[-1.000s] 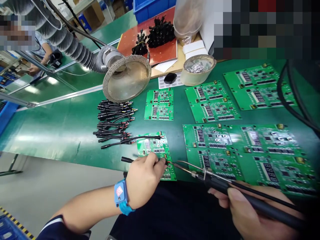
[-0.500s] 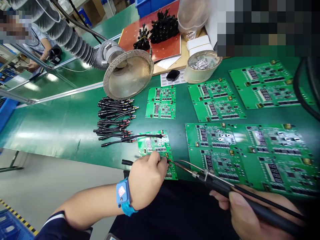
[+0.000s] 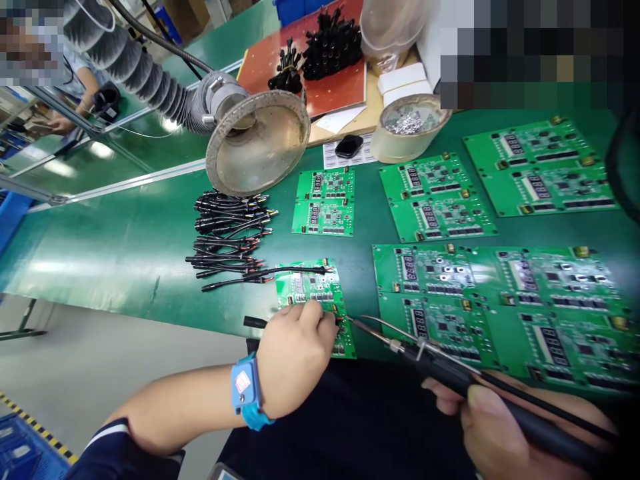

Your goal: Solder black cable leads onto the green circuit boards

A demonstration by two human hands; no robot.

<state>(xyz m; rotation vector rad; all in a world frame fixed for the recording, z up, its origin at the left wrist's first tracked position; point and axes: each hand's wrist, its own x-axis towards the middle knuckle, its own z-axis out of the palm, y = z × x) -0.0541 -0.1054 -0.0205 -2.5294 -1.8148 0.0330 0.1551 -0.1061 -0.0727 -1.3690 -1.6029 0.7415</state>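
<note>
My left hand [image 3: 300,350], with a blue wrist strap [image 3: 246,390], is closed on a short black cable [image 3: 255,322] whose plug end sticks out to the left. Its red wire end lies against the green circuit board [image 3: 285,287] beneath my fingers. Another black cable [image 3: 295,270] lies across the upper part of that board. In my right hand [image 3: 495,420] is a black soldering iron [image 3: 445,377] with a thin metal feed tube alongside. The iron's tip points at the board's right edge, near the red wire; whether it touches I cannot tell.
Bundled black cables [image 3: 227,227] lie left of the board. Several circuit boards [image 3: 435,197] cover the right side. A fume extractor hood [image 3: 260,143] hangs over the bench, near a tub [image 3: 413,130] of metallic scraps. Across the bench sits another person [image 3: 85,87].
The soldering iron and my right hand have shifted slightly right, the tip drawing back a little from the red wire. My left hand stays in place on the cable.
</note>
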